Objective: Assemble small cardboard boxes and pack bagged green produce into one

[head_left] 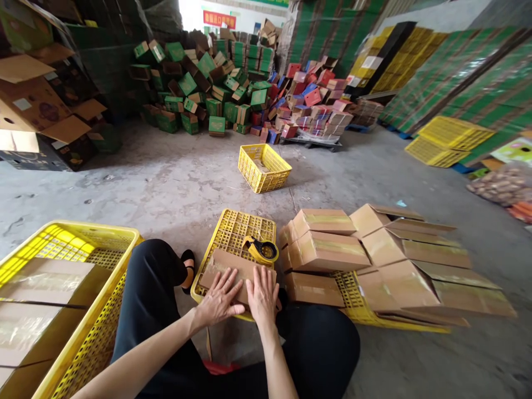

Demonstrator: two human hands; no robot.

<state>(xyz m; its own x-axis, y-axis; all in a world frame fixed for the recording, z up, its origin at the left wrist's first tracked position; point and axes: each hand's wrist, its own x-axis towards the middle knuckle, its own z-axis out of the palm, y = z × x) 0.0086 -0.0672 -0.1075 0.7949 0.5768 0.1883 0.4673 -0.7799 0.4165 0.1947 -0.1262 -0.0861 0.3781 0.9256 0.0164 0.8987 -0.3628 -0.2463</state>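
Both palms press down on a brown cardboard box (214, 266) that lies on an upturned yellow plastic crate (233, 224) between my knees. My left hand (221, 296) rests toward the box's left part, its fingers spread. On the right part lies my right hand (262, 293), flat with fingers stretched out. Neither hand grips anything. Just beyond the fingertips, a yellow tape dispenser (261, 249) with a dark roll sits on the crate, near the box's far edge. Clear tape shows on the box's left end. The box's near side is mostly hidden under my hands.
At right, taped cartons (324, 249) and open-flapped cartons (399, 277) sit on a yellow crate (351, 291). A large yellow crate (135, 238) at left holds closed boxes (45, 282). Another yellow crate (266, 180) stands ahead, before piled green boxes (216, 124) and red ones (311, 97).
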